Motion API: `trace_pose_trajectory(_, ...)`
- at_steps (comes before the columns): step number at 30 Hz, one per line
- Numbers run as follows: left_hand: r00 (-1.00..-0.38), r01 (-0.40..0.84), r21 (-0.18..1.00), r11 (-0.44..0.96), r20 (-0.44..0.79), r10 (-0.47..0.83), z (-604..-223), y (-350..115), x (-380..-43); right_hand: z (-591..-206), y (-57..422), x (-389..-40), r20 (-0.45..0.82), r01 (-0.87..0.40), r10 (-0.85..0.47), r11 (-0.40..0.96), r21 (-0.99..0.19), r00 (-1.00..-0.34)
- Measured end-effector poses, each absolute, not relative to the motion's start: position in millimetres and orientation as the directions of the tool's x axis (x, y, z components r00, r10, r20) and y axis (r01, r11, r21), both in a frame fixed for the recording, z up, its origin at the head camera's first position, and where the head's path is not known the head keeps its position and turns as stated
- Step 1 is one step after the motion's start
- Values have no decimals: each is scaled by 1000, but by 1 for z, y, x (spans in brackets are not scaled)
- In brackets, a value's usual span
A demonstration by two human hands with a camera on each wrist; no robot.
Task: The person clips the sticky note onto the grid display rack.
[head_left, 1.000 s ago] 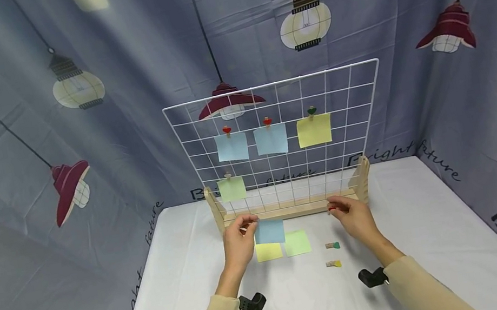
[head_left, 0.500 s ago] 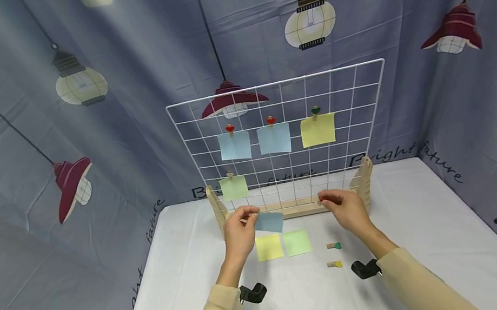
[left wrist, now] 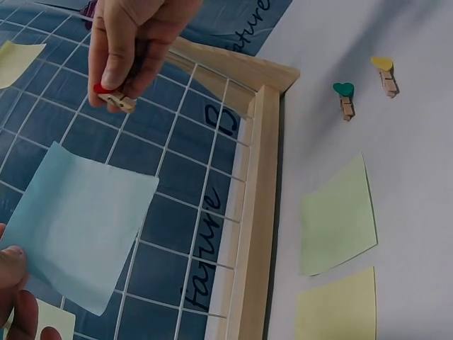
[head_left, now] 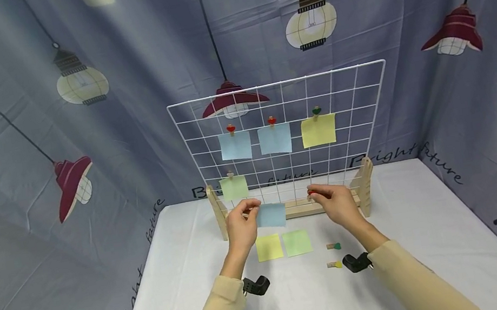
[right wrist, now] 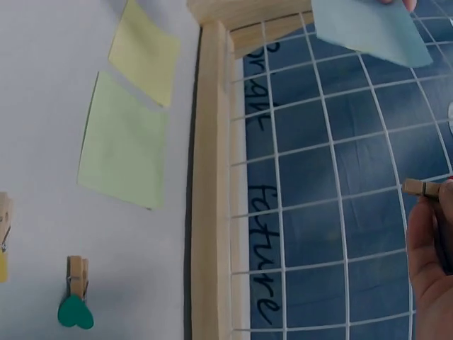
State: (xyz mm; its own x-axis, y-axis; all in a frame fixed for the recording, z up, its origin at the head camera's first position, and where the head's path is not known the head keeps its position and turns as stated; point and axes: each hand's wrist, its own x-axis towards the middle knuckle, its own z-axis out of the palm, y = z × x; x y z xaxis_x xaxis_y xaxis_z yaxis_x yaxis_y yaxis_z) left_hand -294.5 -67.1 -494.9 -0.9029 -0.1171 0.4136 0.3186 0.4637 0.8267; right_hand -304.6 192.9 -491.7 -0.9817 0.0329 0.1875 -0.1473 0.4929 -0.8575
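Note:
My left hand (head_left: 242,227) pinches a blue sticky note (head_left: 272,215) by its left edge, in front of the lower part of a white wire grid (head_left: 280,166). The left wrist view shows the blue note spread flat, thumb on its edge. My right hand (head_left: 338,206) pinches a small wooden clothespin (left wrist: 117,99) with a red heart, to the right of the note. Its wooden end points out past the fingertips in the right wrist view. Below, a yellow note (head_left: 269,247) and a green note (head_left: 297,243) lie side by side on the table.
Two clothespins, one with a green heart (head_left: 336,246) and one with a yellow heart (head_left: 337,264), lie right of the notes. On the grid hang two blue notes (head_left: 235,146), a yellow note (head_left: 318,131) and a green note (head_left: 234,188). A wooden stand (head_left: 367,184) supports it.
Both hands have moved up toward the grid, the left carrying the blue note away from above the table notes. The right hand with the red-heart clothespin has come left, closer to the blue note.

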Motion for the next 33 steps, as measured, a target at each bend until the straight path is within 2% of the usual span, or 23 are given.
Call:
trace_pose_trajectory(11, -900, 289, 842, 455, 401, -170, -492, -63, -309, -480, 180, -314, 211, -185, 3, 467, -865, -978)
trace_pose_trajectory(23, -883, 280, 845, 455, 413, -223, -486, -58, -325, -462, 161, -323, 285, -254, 14, 418, -872, -958)
trace_pose_trajectory(33, -892, 260, 876, 406, 379, -247, -477, -54, -337, -452, 141, -332, 332, -299, 36, 354, -886, -943)
